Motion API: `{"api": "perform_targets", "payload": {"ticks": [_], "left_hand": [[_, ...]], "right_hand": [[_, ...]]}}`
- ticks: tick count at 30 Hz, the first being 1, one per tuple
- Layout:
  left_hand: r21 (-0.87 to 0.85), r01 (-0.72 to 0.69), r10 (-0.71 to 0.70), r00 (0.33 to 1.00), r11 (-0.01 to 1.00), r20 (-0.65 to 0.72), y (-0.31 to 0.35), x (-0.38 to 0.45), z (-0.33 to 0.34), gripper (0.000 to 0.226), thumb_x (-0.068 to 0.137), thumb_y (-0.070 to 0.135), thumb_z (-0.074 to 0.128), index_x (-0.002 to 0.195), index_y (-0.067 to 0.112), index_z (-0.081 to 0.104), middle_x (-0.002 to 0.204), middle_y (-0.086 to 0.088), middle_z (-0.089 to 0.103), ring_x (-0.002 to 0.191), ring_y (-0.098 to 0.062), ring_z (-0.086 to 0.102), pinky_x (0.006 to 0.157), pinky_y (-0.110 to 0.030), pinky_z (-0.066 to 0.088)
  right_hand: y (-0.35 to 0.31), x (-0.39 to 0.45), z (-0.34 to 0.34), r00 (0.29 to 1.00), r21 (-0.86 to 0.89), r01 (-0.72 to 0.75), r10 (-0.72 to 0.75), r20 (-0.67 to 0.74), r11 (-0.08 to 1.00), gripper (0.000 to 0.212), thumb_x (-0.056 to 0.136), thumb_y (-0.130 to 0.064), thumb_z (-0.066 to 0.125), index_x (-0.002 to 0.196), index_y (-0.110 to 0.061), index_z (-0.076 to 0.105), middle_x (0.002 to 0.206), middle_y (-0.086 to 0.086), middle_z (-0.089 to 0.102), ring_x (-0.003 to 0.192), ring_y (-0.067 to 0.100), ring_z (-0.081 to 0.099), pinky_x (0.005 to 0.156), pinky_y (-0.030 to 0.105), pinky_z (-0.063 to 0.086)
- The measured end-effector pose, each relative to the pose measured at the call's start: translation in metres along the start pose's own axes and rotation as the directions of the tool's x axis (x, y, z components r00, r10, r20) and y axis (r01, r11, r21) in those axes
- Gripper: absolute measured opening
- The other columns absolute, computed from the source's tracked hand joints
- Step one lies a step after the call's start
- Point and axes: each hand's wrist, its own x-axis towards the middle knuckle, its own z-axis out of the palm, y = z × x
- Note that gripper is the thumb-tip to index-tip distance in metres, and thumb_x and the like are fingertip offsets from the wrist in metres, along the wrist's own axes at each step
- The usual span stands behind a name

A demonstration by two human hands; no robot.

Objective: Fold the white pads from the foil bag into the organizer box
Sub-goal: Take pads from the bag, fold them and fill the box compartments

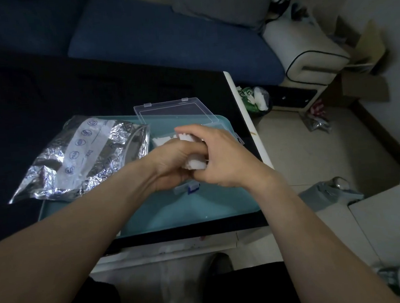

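Note:
My left hand (171, 164) and my right hand (220, 157) meet over the clear organizer box (187, 189), and together they grip a bunched white pad (196, 164). More white pads (162, 139) lie in the box behind my fingers. The box's clear lid (175, 110) stands open at the back. The crinkled foil bag (81, 157) lies to the left, its mouth facing the box. My hands hide most of the box.
A teal tray (198, 210) carries the box and part of the bag on a black table (49, 102). The table's white edge (246, 115) runs along the right. A blue sofa (162, 35) stands behind, and clutter lies on the floor at right.

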Motion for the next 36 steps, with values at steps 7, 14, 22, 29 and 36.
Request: {"api": "perform_targets", "payload": {"ticks": [7, 14, 22, 29, 36], "left_hand": [[0.010, 0.119, -0.118, 0.993, 0.993, -0.019, -0.001, 0.001, 0.002, 0.014, 0.092, 0.002, 0.049, 0.088, 0.010, 0.061, 0.073, -0.009, 0.065, 0.060, -0.017, 0.066, 0.048, -0.027, 0.053], [0.023, 0.056, -0.054, 0.994, 0.998, -0.093, -0.003, 0.004, 0.004, 0.024, 0.091, -0.001, 0.047, 0.085, 0.016, 0.062, 0.078, -0.006, 0.067, 0.073, -0.019, 0.067, 0.062, -0.030, 0.050], [0.293, 0.134, -0.110, 0.989, 0.947, -0.095, -0.004, -0.003, -0.009, 0.009, 0.084, -0.002, 0.067, 0.091, -0.001, 0.062, 0.072, -0.019, 0.063, 0.058, -0.020, 0.059, 0.049, -0.025, 0.045], [0.372, 0.121, -0.168, 0.981, 0.920, 0.098, -0.001, -0.014, -0.008, 0.007, 0.086, -0.006, 0.065, 0.086, 0.000, 0.062, 0.070, -0.015, 0.065, 0.057, -0.015, 0.062, 0.049, -0.018, 0.048], [0.703, -0.029, 0.259, 0.940, 0.711, -0.223, -0.003, -0.009, -0.022, 0.010, 0.085, 0.009, 0.072, 0.092, 0.011, 0.065, 0.072, 0.000, 0.066, 0.061, -0.014, 0.061, 0.059, -0.018, 0.051]], "right_hand": [[0.002, 0.001, 0.002, 1.000, 0.001, 0.021, -0.021, -0.018, 1.000, 0.091, 0.067, -0.019, 0.085, 0.147, -0.031, 0.045, 0.129, -0.008, 0.064, 0.118, 0.013, 0.057, 0.098, 0.033, 0.050], [-0.001, 0.002, 0.002, 0.999, 0.013, 0.026, -0.026, 0.028, 1.000, 0.096, 0.070, -0.018, 0.085, 0.152, -0.031, 0.037, 0.139, -0.011, 0.057, 0.126, 0.013, 0.051, 0.105, 0.034, 0.046], [0.027, -0.004, -0.022, 0.971, 0.384, -0.166, 0.083, 0.222, 0.908, 0.069, 0.070, -0.011, 0.067, 0.138, -0.019, 0.053, 0.135, 0.002, 0.057, 0.124, 0.016, 0.057, 0.099, 0.034, 0.053], [0.040, 0.002, -0.008, 0.986, 0.533, -0.097, 0.008, 0.167, 0.841, 0.020, 0.084, -0.001, 0.076, 0.100, -0.011, 0.069, 0.102, 0.004, 0.072, 0.091, 0.012, 0.066, 0.086, 0.028, 0.053], [0.050, 0.016, -0.018, 0.922, 0.823, -0.030, 0.334, -0.196, 0.567, 0.018, 0.090, 0.002, 0.068, 0.102, -0.010, 0.063, 0.091, 0.006, 0.075, 0.084, 0.021, 0.073, 0.074, 0.033, 0.061]]}}
